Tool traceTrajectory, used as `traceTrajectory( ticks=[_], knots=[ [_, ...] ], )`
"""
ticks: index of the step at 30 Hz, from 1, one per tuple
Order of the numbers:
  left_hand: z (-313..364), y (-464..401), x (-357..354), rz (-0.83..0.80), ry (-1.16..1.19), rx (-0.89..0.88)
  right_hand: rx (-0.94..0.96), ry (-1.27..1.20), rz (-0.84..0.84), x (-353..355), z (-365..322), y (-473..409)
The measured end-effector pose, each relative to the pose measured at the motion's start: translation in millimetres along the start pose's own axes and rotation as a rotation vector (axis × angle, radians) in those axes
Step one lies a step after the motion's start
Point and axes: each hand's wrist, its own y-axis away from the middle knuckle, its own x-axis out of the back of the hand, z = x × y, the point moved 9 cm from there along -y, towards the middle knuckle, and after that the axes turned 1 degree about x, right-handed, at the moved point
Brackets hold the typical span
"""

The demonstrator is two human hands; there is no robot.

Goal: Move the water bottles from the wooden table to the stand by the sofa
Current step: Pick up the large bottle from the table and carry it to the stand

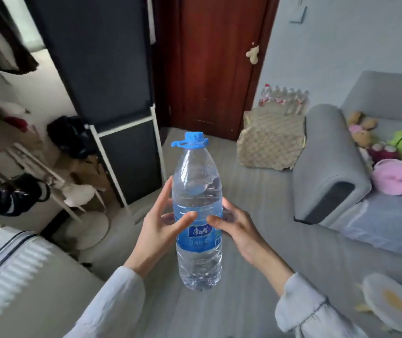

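A large clear water bottle (pixel 196 181) with a blue cap, blue carry ring and blue label is held upright in mid-air at the centre of the head view. My left hand (pixel 157 228) grips its left side, thumb across the label. My right hand (pixel 235 226) grips the right side, thumb on the front. Farther off, a stand (pixel 270 140) draped in a patterned cloth sits beside the grey sofa's arm (pixel 326 164), with several small water bottles (pixel 284 98) on it by the wall.
A dark red door (pixel 214 64) stands behind the stand. A black cabinet with white frame (pixel 112 81) is at the left, a white suitcase (pixel 7 264) at lower left. Plush toys (pixel 390 157) lie on the sofa. Grey floor stretches ahead.
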Motion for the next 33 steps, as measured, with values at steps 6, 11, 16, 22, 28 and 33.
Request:
traceTrajectory(
  ticks=[6,11,16,22,28,33],
  knots=[
    [-13.6,-159.2,-89.6,-0.109,0.017,-0.004,0.000,-0.003,0.122,131.4,-13.5,-100.1],
    [-8.0,-294.9,-168.3,-0.149,0.046,-0.024,0.006,-0.012,0.176,253.6,-48.8,-189.4],
    [-5.0,-413.6,-221.3,-0.154,0.081,-0.013,0.007,0.025,0.201,349.3,-85.2,-269.4],
    [-32.9,-547.7,-284.7,-0.203,0.052,0.028,0.026,0.023,0.286,452.8,-94.9,-358.8],
    [-67.0,-707.0,-356.9,-0.297,0.076,0.045,0.025,0.062,0.380,572.3,-99.9,-472.8],
    [-76.0,-835.1,-412.3,-0.392,0.090,0.085,0.019,0.095,0.435,658.2,-121.8,-562.1]
  ],
)
